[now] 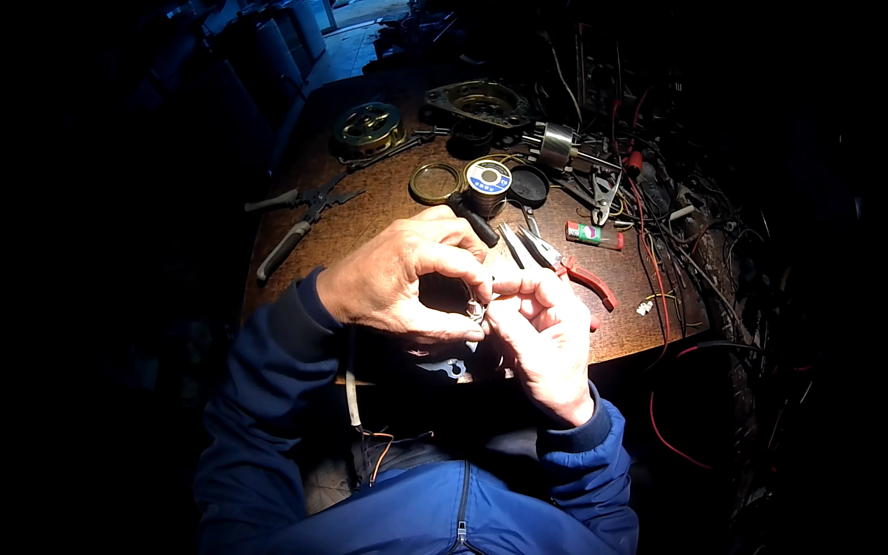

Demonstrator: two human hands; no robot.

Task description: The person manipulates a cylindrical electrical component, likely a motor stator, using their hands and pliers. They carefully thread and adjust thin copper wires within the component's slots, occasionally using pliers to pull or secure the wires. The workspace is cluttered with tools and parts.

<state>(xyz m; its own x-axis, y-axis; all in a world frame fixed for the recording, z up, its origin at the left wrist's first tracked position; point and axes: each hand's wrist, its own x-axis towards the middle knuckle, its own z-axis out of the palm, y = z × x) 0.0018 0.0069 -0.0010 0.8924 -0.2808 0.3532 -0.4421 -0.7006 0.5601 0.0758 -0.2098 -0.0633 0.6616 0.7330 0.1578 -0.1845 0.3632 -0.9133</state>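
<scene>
Both hands meet near the bench's front edge. My left hand (398,277) pinches a small shiny metal part (475,311), thumb below and index finger above. My right hand (546,338) is closed on the same part from the right, fingertips against it; fine detail is hidden by fingers. Beneath them lies a partly shadowed flat metal piece (449,368). A pale-sleeved cable (351,398) with thin wire ends hangs below my left hand. Just beyond my right hand lie red-handled pliers (587,282); a black cylindrical object (476,222) lies behind my left fingers.
The wooden bench (314,240) holds crimping pliers (291,245), a brass-coloured housing (368,125), a flanged casting (476,102), a solder spool (488,180), round lids (435,182), a metal cylinder (557,145), a lighter (592,234) and tangled wires (684,240) along the right.
</scene>
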